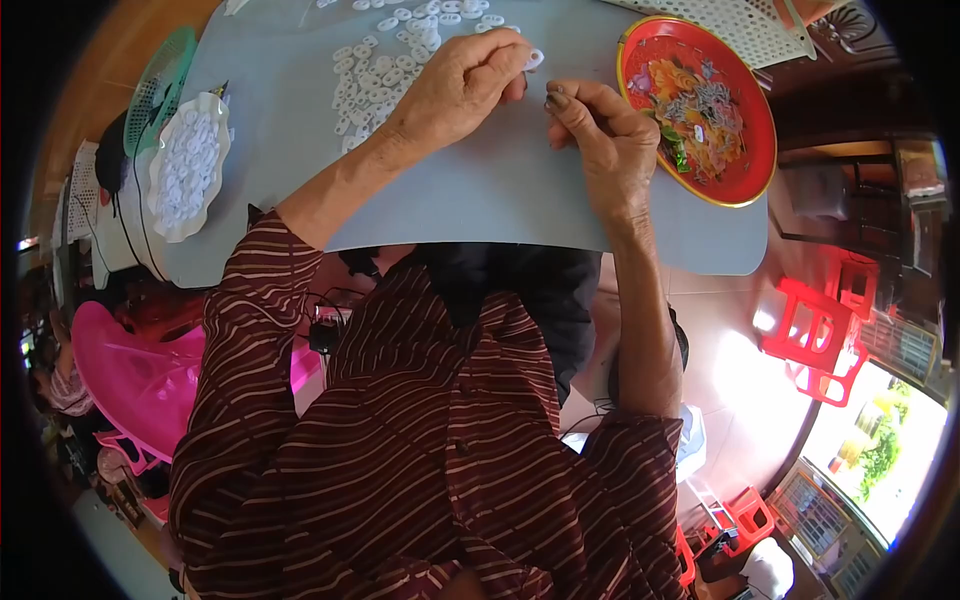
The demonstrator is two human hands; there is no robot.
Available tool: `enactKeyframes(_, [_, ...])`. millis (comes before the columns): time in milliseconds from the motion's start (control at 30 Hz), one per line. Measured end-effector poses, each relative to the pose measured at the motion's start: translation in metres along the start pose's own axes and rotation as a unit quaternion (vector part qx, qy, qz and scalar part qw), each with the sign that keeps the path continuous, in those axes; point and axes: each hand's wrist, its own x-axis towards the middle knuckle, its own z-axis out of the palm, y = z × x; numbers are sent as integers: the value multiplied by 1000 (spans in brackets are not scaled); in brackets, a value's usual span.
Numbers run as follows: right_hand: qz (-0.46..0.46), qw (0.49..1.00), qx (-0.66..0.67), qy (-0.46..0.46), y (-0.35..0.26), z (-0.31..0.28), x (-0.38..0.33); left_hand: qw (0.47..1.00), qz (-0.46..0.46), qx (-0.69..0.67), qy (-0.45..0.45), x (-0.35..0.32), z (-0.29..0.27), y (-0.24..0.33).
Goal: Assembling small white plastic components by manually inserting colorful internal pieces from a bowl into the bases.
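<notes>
Above the table's middle, my left hand [476,80] is closed in a pinch on a small white oval plastic piece [535,59]. Just to its right, my right hand [606,130] has thumb and forefinger pressed together; whatever is between them is too small to make out. The two hands are close but apart. Many similar white oval pieces [378,80] lie loose on the grey table [480,190] beyond and left of my left hand. Right of my right hand, a red round tray [745,160] with a gold rim holds a heap of small silvery parts [708,108].
A scalloped white dish [185,170] full of white pieces stands at the table's left edge, beside a green mesh basket [160,85]. A white perforated basket [735,25] is at the far right. Below are a pink plastic chair [140,375] and red stools [815,325].
</notes>
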Motion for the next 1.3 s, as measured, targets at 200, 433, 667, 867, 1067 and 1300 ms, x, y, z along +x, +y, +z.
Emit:
enactKeyframes(200, [-40, 998, 42, 3, 4, -1, 4, 986, -37, -164, 3, 0, 12, -7])
enactKeyframes(433, [-45, 999, 25, -13, 3, 0, 4, 995, -24, -100, -9, -1, 11, -3])
enactKeyframes(667, [-60, 998, 8, -15, 3, -1, 5, 999, 6, -52, 2, 1, 12, -3])
enactKeyframes(867, [-63, 998, -13, -13, 1, 1, 3, 999, 30, -13, -3, 2, 12, -1])
enactKeyframes(1067, [-71, 997, -34, -1, 1, 1, 3, 999, 46, -20, 1, 3, 12, 0])
enactKeyframes(1300, [-75, 997, -23, -1, 4, 0, 4, 996, 87, -7, 19, 1, 20, 0])
